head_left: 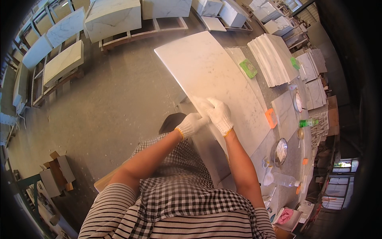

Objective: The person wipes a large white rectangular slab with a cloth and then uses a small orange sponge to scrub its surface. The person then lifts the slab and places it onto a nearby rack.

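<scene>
A large white marble slab (223,75) lies on the workbench to my right, its long left edge facing my body. Both hands wear white knit gloves with yellow cuff trim. At that edge my left hand (192,125) is curled closed, its fingertips hidden against the slab's side. Just beyond it, my right hand (220,115) rests over the slab's top near the edge, thumb raised. Motion smears its fingers, so I cannot see what they hold, if anything. Pale dust and specks lie on the slab's surface around the hands.
On the bench sit a green block (248,68), an orange block (271,118), a metal bowl (280,152), a clear plastic bottle (284,180) and a green bottle (308,122). Stacked marble slabs (272,59) stand behind. More slabs rest on racks (143,36) across the floor.
</scene>
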Tool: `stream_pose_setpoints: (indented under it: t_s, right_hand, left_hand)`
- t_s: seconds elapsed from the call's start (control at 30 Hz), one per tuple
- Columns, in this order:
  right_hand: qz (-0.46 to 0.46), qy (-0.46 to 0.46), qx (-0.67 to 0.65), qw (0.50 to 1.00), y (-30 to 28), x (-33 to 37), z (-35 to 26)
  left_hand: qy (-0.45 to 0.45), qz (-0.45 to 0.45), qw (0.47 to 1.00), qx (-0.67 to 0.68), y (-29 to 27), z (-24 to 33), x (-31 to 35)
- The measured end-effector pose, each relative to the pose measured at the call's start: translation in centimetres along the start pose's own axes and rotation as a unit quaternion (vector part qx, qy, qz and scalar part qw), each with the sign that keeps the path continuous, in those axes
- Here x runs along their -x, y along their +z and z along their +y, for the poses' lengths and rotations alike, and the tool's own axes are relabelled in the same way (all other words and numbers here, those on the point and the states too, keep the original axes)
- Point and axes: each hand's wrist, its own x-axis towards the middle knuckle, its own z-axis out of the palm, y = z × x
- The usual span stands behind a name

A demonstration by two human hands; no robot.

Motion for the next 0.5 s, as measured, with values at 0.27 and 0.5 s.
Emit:
stream_pose_setpoints:
  t_s: [0.27,0.5]
  right_hand:
    - [0.006,-0.021,-0.001,1.0,0.01,0.0,-0.17]
    - [0.002,-0.013,-0.002,1.0,0.09,-0.06,0.28]
  left_hand:
    - [0.024,0.004,1.0,-0.012,-0.03,-0.38,-0.34]
    - [-0.012,-0.007,1.0,0.0,-0.08,0.4,0.2]
